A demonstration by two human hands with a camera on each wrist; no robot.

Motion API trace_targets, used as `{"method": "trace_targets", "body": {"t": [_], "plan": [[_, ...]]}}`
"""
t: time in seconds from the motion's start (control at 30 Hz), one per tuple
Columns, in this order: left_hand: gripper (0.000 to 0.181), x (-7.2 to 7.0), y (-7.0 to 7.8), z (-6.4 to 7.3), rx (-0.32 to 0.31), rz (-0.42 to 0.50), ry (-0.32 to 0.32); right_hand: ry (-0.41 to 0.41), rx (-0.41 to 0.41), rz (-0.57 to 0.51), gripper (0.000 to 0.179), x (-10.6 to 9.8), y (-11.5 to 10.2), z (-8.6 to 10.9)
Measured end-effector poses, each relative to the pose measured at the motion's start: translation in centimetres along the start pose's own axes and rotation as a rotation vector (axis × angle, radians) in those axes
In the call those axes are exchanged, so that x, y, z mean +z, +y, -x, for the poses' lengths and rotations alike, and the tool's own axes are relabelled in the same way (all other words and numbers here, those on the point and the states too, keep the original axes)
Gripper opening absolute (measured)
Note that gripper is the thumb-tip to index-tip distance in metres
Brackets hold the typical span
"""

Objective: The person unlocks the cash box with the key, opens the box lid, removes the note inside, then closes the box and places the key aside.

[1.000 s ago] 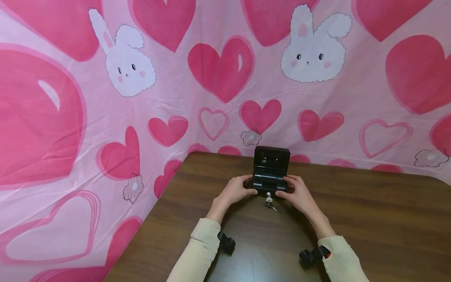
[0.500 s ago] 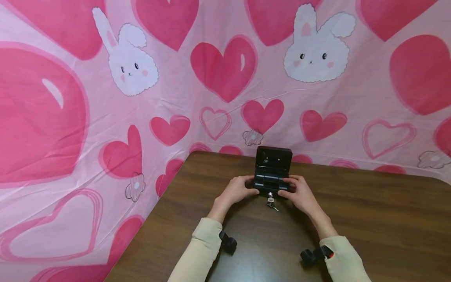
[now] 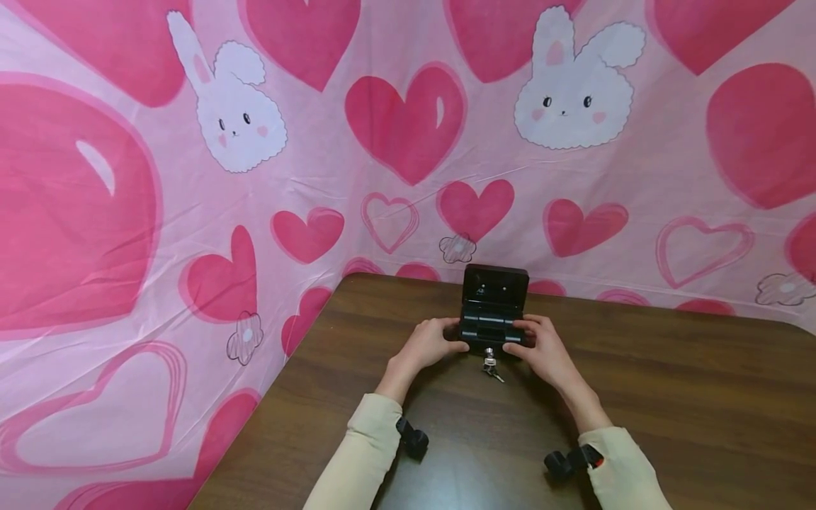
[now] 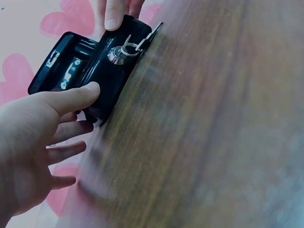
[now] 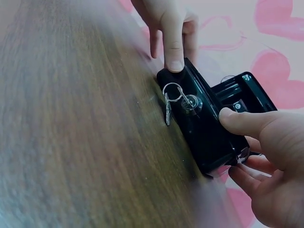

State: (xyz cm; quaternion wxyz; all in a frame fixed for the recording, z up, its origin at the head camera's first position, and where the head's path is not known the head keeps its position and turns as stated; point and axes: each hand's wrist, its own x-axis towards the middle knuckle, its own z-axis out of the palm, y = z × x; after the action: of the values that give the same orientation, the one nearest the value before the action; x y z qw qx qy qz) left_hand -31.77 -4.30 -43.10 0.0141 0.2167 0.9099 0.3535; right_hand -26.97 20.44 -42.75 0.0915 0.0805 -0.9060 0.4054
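Note:
A small black cash box point(image 3: 492, 317) stands on the table with its lid point(image 3: 496, 285) raised at the back. From its front lock point(image 5: 191, 104) a ring of keys point(image 3: 490, 367) hangs, one key in the keyhole. My left hand point(image 3: 430, 342) holds the box's left end, thumb on the front face and fingers at the side. At the opposite end my right hand point(image 3: 543, 348) grips it the same way, its thumb near the front's upper edge in the right wrist view. The box's inside is dark, so its contents are hard to make out.
The brown wooden table point(image 3: 484, 439) reaches back to a pink cloth point(image 3: 306, 170) printed with hearts and rabbits, close behind the box. A black wrist camera point(image 3: 413, 440) sits at the left cuff, another wrist camera point(image 3: 562, 465) at the right.
The head view has shifted slightly. Both hands keep their hold on the box, and the box, lid and keys stay as they were.

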Motion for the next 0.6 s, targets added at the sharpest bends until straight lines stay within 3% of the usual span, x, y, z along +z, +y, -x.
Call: {"method": "trace_targets", "body": {"t": [0.4, 0.6], "plan": [[0.059, 0.0, -0.29, -0.03, 0.021, -0.014, 0.009, 0.03, -0.014, 0.011, 0.056, -0.11, -0.11, -0.02], [0.058, 0.03, -0.32, 0.0, 0.018, -0.002, 0.009, -0.003, 0.015, 0.024, 0.063, -0.06, -0.05, 0.05]]}}
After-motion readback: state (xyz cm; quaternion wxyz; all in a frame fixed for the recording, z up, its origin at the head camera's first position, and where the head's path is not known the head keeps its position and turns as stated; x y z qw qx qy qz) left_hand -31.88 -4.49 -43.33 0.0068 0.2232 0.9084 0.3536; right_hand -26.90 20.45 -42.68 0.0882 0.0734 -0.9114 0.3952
